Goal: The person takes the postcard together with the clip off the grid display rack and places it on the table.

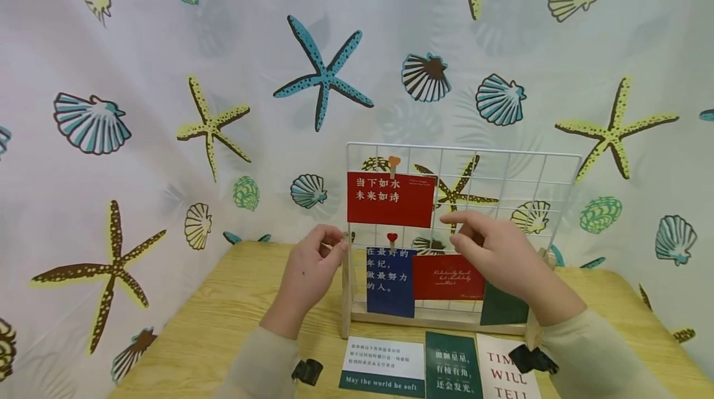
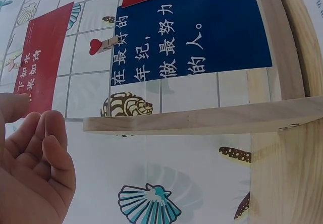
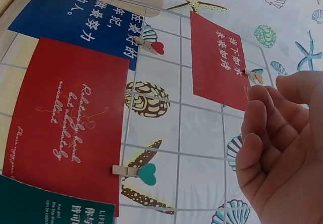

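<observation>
Red upper card (image 1: 390,212) hung by an orange-topped clip (image 1: 394,163) at upper left of the wire rack (image 1: 463,149), between the left hand (image 1: 312,266) and right hand (image 1: 499,253), both relaxed, fingers loosely bent.

Head view: green rack card (image 1: 506,309), 4 o'clock, partly hidden behind right hand (image 1: 496,250). Cream card (image 1: 499,377), 5 o'clock, cut off by bottom edge; black band (image 1: 532,360) hides end of top word. Tiny words (image 1: 419,182) at 2 o'clock on upper red card (image 1: 390,210): too small to read. Left wrist view: left hand (image 2: 38,168) cut off by edge, 8 o'clock.
</observation>
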`<action>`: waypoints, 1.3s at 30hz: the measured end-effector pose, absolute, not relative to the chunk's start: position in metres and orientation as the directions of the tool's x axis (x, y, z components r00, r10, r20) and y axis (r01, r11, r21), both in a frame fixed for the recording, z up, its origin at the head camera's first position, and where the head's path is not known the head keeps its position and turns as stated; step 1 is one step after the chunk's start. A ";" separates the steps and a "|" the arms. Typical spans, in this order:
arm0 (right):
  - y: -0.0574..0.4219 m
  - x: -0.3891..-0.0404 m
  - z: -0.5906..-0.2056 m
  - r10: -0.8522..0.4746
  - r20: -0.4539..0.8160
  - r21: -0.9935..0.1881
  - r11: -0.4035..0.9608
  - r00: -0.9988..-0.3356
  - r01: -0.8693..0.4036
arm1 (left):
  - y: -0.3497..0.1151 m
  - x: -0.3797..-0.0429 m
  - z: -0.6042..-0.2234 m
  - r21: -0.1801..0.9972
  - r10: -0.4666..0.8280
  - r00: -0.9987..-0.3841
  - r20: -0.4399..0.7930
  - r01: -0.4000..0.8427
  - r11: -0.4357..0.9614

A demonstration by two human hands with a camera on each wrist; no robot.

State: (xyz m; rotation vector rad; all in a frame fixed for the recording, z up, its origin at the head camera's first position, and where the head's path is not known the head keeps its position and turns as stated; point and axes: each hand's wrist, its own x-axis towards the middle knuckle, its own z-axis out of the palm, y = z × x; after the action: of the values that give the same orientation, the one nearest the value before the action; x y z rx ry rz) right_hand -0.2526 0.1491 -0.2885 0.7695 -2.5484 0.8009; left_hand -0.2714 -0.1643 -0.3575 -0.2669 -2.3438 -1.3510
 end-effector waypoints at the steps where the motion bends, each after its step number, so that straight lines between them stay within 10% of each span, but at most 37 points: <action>1: 0.148 -0.253 -0.287 -0.391 0.483 -0.411 0.689 -0.783 -0.597 | -0.165 -0.272 -0.357 0.779 -0.041 -0.892 0.450 0.369 0.507; 39: 0.087 -0.275 -0.230 -0.422 0.487 -0.320 0.729 -0.765 -0.606 | -0.158 -0.294 -0.332 0.770 -0.050 -0.893 0.447 0.355 0.531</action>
State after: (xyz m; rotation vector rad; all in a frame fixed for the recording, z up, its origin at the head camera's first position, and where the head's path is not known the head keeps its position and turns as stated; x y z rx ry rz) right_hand -0.2750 0.0870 -0.2298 0.7930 -2.5494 0.6621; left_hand -0.2943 -0.1584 -0.3316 -0.2494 -2.3558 -1.3217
